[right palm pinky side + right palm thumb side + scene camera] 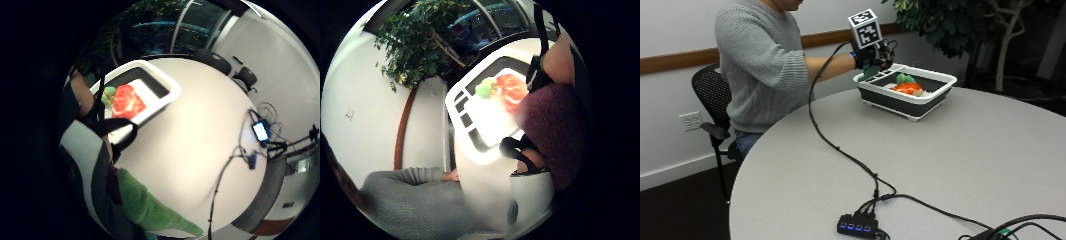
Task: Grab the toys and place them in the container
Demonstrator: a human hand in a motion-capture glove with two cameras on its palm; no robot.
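I am sitting at the round pale grey table (986,150) in a grey knitted sweater (756,60), holding my gloved right hand (873,59) up in the air just above the near rim of the white-rimmed, dark-walled rectangular plastic container (906,95). The hand is gripping a green soft toy (871,73), which is hanging down from it toward the container's edge without being inside yet. In the little finger side palm view that same green plush (150,210) is lying close against the palm, under the black straps. In the thumb side palm view a dark purple fuzzy thing (552,130) is also filling the space right by my palm, with my fingers (520,149) curling around it; I cannot tell whether it is part of the same toy.

Inside the container an orange-red toy (909,88) is already resting on the white bottom, with a small light green toy (904,78) touching it at one side. Both palm views are showing this pair lying together in the container (167,87), well below my hand.

A black cable (833,145) is trailing across the table from my wrist to a small black hub with blue lights (856,227) near the table's front edge. A leafy green potted tree (953,25) is standing behind the table.
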